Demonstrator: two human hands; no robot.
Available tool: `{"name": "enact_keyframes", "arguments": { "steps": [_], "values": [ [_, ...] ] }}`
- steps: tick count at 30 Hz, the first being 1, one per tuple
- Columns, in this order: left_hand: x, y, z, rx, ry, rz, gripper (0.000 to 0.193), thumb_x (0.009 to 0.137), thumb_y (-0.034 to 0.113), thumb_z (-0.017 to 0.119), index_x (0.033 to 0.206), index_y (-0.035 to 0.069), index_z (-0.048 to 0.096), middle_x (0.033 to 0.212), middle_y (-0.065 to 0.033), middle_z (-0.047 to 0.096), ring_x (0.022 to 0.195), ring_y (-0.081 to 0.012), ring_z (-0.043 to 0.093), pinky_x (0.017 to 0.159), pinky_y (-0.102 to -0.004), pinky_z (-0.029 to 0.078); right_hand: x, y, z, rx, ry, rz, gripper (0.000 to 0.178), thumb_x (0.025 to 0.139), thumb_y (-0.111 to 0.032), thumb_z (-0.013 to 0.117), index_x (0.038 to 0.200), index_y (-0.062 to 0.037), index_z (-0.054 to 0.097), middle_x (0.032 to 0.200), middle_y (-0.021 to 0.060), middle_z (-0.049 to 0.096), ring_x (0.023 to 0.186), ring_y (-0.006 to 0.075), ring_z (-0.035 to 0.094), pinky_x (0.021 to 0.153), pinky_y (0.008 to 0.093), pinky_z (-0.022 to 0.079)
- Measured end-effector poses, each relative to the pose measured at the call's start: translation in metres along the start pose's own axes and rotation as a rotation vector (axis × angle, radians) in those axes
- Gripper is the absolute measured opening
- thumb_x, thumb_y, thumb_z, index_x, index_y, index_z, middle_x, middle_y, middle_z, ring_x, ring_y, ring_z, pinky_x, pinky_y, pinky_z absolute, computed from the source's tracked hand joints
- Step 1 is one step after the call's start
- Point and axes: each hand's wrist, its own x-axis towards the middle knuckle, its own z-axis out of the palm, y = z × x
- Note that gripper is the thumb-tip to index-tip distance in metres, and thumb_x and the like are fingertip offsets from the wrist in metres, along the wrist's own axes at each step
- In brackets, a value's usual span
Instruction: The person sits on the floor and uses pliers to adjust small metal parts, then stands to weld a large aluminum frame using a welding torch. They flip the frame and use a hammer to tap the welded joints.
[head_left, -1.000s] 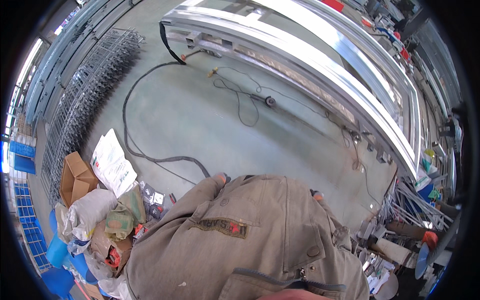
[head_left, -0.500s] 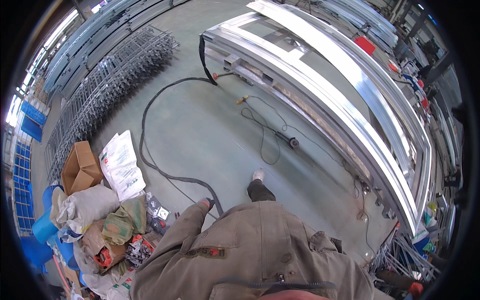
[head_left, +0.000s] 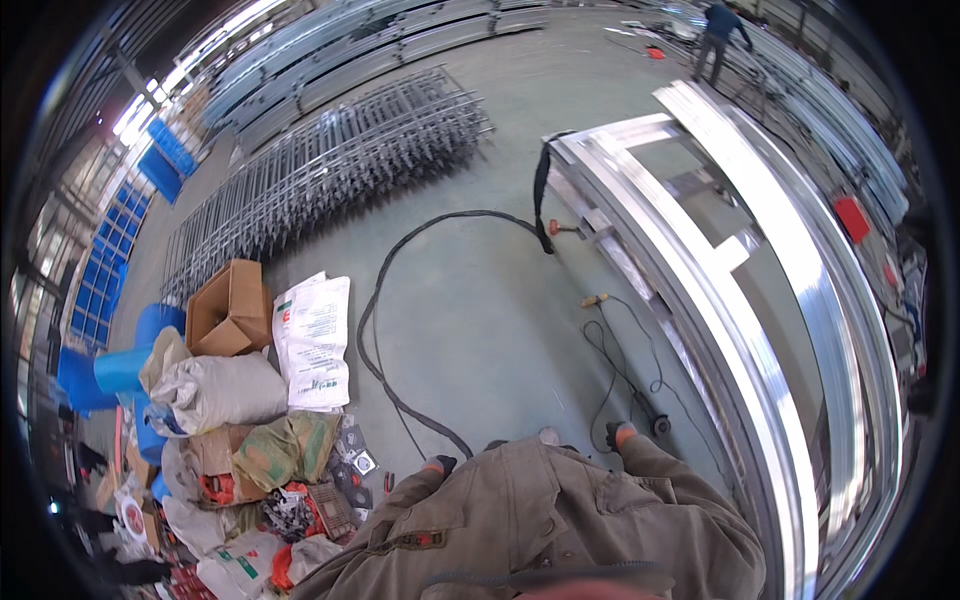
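Note:
My left hand, in a dark glove with an orange cuff, hangs low at my left side. Close to it runs a thick black cable that curves over the floor. On my other side hangs my right hand, also in a dark glove. In the picture it lies beside an angle grinder with a thin cord; I see no grip on it. Both hands are small here and their fingers are hard to make out. Right of them stands a large frame of shiny metal profiles.
At the left lie an open cardboard box, white printed sacks and stuffed bags. Behind them are stacked metal lattice pieces and long profiles. Another person stands far right, near a red box.
My view has swung left and up, so the scene slides right and down in the picture. My right hand has come into view, as have the other person and more of the clutter at left.

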Motion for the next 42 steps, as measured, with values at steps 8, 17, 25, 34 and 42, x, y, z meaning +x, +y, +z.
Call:
{"name": "enact_keyframes", "arguments": {
  "steps": [8, 17, 25, 34, 42],
  "values": [
    [0.029, -0.031, -0.030, -0.541, 0.324, -0.312, 0.042, 0.105, 0.047, 0.056, 0.115, 0.014, 0.079, 0.124, -0.0235, 0.079, 0.116, -0.0463, 0.075, 0.089, -0.0573, 0.058, 0.119, -0.298, -0.032, -1.126, 0.207, -0.768, 0.028, 0.111, -0.024, 0.054, 0.116, -0.0111, 0.078, 0.106, 0.0171, 0.082, 0.093, 0.0366, 0.078, 0.081, 0.0508, 0.059],
    [0.196, -0.162, -0.223, -0.257, 0.027, -0.217, 0.046, 0.105, 0.050, 0.056, 0.113, 0.011, 0.079, 0.115, -0.0234, 0.081, 0.105, -0.0443, 0.077, 0.085, -0.0571, 0.057, 0.179, -0.599, -0.040, -0.122, 0.077, -0.251, 0.047, 0.101, -0.047, 0.064, 0.112, -0.0057, 0.085, 0.123, 0.0241, 0.080, 0.117, 0.0478, 0.074, 0.095, 0.0556, 0.057],
    [0.387, -0.246, -0.539, -0.919, 0.239, -0.318, 0.060, 0.106, 0.047, 0.073, 0.143, 0.000, 0.070, 0.117, -0.0113, 0.078, 0.103, -0.0221, 0.072, 0.089, -0.0392, 0.061, 0.215, -0.755, -0.040, -0.257, 0.145, -0.282, 0.055, 0.101, -0.050, 0.064, 0.127, -0.0052, 0.083, 0.133, 0.0261, 0.077, 0.131, 0.0476, 0.070, 0.112, 0.0518, 0.055],
    [0.514, -0.197, -0.680, -0.498, 0.266, -0.290, 0.062, 0.103, 0.052, 0.077, 0.140, 0.003, 0.073, 0.116, -0.0194, 0.083, 0.108, -0.0337, 0.077, 0.098, -0.0452, 0.059, 0.463, -0.845, -0.041, 0.098, 0.281, -0.142, 0.044, 0.114, -0.034, 0.052, 0.134, -0.0058, 0.078, 0.140, 0.0192, 0.077, 0.133, 0.0425, 0.070, 0.111, 0.0496, 0.056],
    [0.594, -0.162, -0.800, -0.296, 0.170, -0.321, 0.052, 0.097, 0.057, 0.079, 0.117, 0.009, 0.078, 0.114, -0.0184, 0.082, 0.112, -0.0404, 0.077, 0.098, -0.0484, 0.059, 0.663, -0.909, -0.083, 0.141, 0.256, -0.095, 0.061, 0.111, -0.052, 0.054, 0.138, -0.0012, 0.075, 0.141, 0.0229, 0.076, 0.137, 0.0419, 0.067, 0.115, 0.0481, 0.050]
  ]
}}
